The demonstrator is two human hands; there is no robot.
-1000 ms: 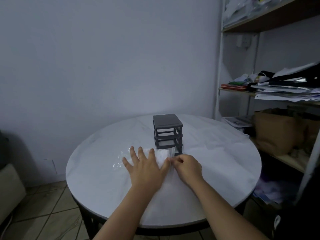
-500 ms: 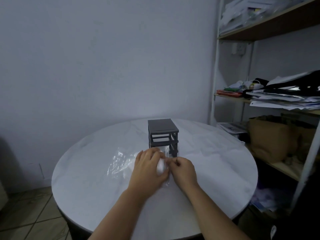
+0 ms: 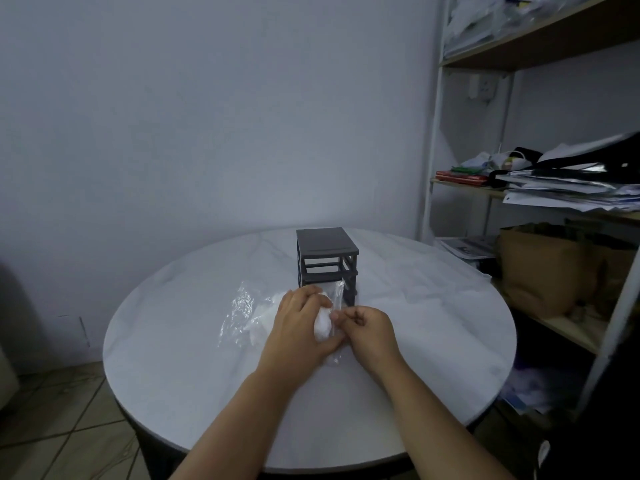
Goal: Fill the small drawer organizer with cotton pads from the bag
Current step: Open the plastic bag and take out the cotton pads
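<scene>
The left hand (image 3: 298,327) is clamped on soft, light pads (image 3: 322,325); the right hand (image 3: 363,327) pinches the slippery bag (image 3: 249,313) at its mouth, the best hold.

Glossy crinkled plastic bag (image 3: 247,315); matt dark plastic organizer (image 3: 325,259).

A round white table (image 3: 194,344) carries a dark drawer organizer (image 3: 325,259) near its far edge and a crumpled clear bag (image 3: 247,315) of white pads toward the middle.
</scene>
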